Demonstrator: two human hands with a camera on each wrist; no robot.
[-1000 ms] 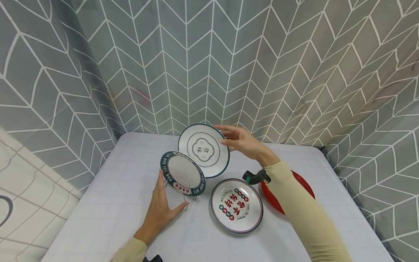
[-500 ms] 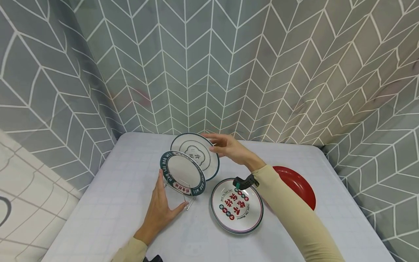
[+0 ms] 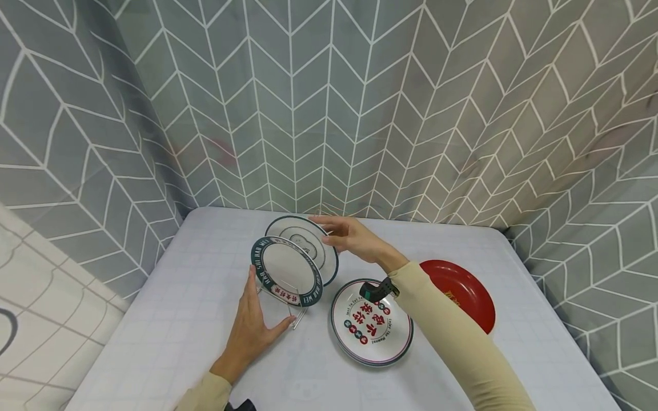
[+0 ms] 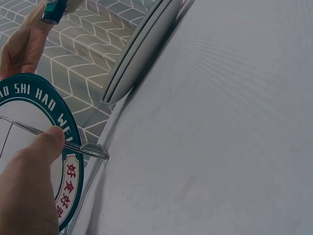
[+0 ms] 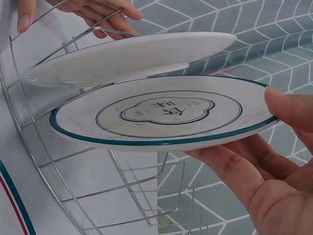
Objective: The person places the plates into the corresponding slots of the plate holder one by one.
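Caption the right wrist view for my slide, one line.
Right hand grips a green-rimmed white plate by its edge near a wire rack holding another plate.

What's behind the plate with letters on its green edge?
In the head view, a white plate with a teal rim, pinched by the right hand. The lettered plate hides that plate's lower left and much of the wire rack.

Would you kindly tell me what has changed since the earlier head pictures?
The right hand and the held plate moved leftward and lower in the head view, further behind the racked plate. The right sleeve shifted too, uncovering more of the red dish. Nothing was newly grasped or released. The left hand, racked plate and stacked plates stayed put.
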